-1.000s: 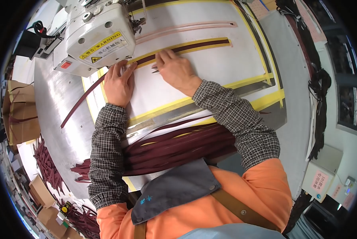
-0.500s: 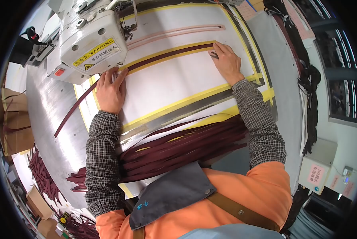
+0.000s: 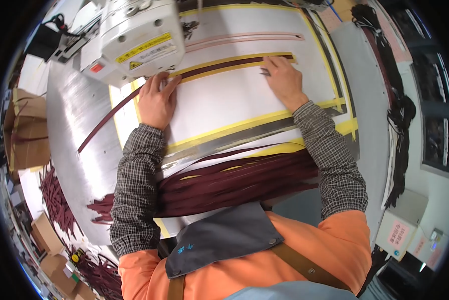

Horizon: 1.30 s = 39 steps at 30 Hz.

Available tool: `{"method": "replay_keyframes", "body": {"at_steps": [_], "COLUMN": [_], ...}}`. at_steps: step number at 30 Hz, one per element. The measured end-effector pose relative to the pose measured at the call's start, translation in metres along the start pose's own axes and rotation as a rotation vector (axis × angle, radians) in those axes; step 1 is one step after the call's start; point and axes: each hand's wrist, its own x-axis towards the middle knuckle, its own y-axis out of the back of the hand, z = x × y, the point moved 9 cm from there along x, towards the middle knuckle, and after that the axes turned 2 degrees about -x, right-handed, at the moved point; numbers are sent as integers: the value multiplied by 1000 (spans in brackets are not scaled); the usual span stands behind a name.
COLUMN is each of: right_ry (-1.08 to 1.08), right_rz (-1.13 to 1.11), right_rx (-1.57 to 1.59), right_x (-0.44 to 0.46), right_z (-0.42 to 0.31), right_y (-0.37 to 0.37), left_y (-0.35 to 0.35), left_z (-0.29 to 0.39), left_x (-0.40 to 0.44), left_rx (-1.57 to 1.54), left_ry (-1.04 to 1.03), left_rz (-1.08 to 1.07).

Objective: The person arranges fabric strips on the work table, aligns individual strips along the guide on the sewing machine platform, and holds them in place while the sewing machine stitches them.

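A dark maroon strip [image 3: 224, 66] lies between two yellow tape lines on the white sheet [image 3: 224, 102], and its loose end curves off to the left over the metal table. My left hand [image 3: 158, 102] presses on the strip beside the machine head, thumb and fingers apart. Near the strip's right end, my right hand [image 3: 284, 82] has its fingertips on it, with a small pointed metal tool [image 3: 265, 73] held in the curled fingers. Below the sheet lies a thick bundle of maroon strips [image 3: 234, 185].
The white machine head [image 3: 139, 45] with a warning label stands just beyond my left hand. Cardboard boxes [image 3: 32, 130] and a heap of maroon strips [image 3: 57, 200] are at the left. Black strips [image 3: 399, 115] hang at the right.
My right hand has moved right along the strip from near my left hand, reached its right end, then come back slightly. My left hand stays at the same part of the strip.
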Motion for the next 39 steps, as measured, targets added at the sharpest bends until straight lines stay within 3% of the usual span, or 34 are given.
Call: {"method": "replay_keyframes", "body": {"at_steps": [6,10,14,39], "right_ry": [192,226,239,193], "right_rz": [84,0,41,-20], "right_rx": [94,148,283,262], "right_x": [24,33,33,46], "right_z": [-156,-211,-214,-208], "right_y": [-8,-7,-1,-18], "left_y": [-1,9,13,8], "left_z": [-4,-7,-15,-19], "left_x": [-2,-4,-12,-10], "left_rx": [-41,-79,-100,-58], "left_ry": [10,-9,16,-35], "left_rz": [-23,5,31,9]}}
